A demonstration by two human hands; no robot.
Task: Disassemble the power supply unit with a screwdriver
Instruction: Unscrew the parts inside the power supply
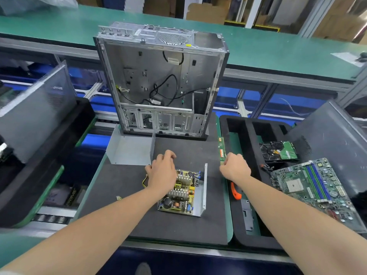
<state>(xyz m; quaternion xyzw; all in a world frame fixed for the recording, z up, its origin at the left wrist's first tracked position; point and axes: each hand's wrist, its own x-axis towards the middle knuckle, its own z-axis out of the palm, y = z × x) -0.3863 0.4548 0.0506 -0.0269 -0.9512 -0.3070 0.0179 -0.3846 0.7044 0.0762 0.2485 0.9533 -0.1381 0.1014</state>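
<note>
Both hands curl knuckles-up: our left hand [161, 172] covers the far end of the one opened power supply unit [182, 195] on the mat [178, 225], and our right hand [235, 167] meets one memory stick [222, 147]. We cannot tell what either grips. One screwdriver [235, 192] lies half-hidden under our right forearm. Around us sit one cover [131, 150], one case [162, 80], one hard drive [278, 151] and one motherboard [309, 185].

Both forearms reach forward, palms down. The left hand [161, 173] bends its fingers downward; the right hand [235, 168] is loosely curled.
</note>
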